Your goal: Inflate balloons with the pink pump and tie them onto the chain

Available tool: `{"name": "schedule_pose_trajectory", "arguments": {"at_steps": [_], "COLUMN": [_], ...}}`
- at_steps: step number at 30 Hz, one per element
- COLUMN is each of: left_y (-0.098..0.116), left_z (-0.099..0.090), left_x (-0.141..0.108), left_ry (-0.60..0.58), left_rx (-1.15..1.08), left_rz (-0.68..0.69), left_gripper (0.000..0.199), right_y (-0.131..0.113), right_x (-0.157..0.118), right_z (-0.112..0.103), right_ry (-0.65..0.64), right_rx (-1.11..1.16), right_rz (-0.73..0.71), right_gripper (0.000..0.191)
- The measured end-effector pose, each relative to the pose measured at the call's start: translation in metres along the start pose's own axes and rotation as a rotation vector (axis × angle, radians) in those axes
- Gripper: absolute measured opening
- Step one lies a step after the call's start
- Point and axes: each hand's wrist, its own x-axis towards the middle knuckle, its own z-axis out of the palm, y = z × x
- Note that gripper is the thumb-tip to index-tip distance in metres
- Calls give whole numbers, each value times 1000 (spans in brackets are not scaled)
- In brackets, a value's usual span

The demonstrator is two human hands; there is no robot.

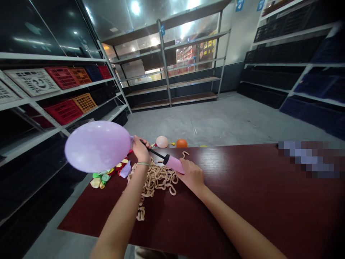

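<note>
A large, inflated lilac balloon (pixel 98 146) points left from my left hand (pixel 141 149), which is closed around its neck and one end of a hand pump. The pump's black rod (pixel 157 154) runs between my hands. My right hand (pixel 192 174) is wrapped around the pump's pink barrel (pixel 175 164), just behind a black collar. Beneath the pump lies a heap of tan, curled, chain-like pieces (pixel 156 180). Uninflated balloons (pixel 101 180) in several colours are scattered under the lilac balloon. My left fingers hide the joint between balloon and pump.
A dark red-brown table (pixel 237 201) spans the foreground. Past its far edge are a pale pink balloon (pixel 162 141) and an orange balloon (pixel 181 143). Shelves with crates (pixel 63 109) stand left; metal racks (pixel 167 72) stand behind. A pixelated patch covers the table's right end.
</note>
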Motion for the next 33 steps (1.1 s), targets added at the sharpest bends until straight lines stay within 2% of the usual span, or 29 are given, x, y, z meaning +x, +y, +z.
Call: {"name": "schedule_pose_trajectory", "arguments": {"at_steps": [5, 8, 11, 15, 18, 20, 23, 29, 33], "left_y": [-33, -36, -24, 9, 30, 35, 21, -32, -44], "left_z": [9, 6, -2, -9, -7, -3, 4, 13, 7], "left_x": [-56, -66, -48, -7, 15, 20, 12, -43, -57], "left_ry": [-95, -114, -100, -58, -49, -38, -17, -120, -115], "left_rx": [49, 58, 76, 69, 51, 26, -25, 55, 79], "left_rz": [-62, -93, -82, -19, 25, 46, 47, -50, -84], "left_gripper": [39, 41, 38, 32, 30, 30, 31, 37, 35], "right_y": [2, 2, 1, 0, 0, 0, 1, 2, 1], "right_x": [-1, -3, -5, -5, -4, -3, -2, -1, -1], "right_z": [-1, -1, -1, 1, 2, 3, 4, 2, 0], "right_ry": [31, 15, 6, 21, 33, 33, 22, 38, 24], "right_rx": [25, 31, 20, 37, 74, 85, 67, 53, 43], "right_rz": [26, 1, -28, -57, -55, -37, 5, 59, 25], "right_gripper": [44, 44, 44, 40, 39, 38, 40, 42, 43]}}
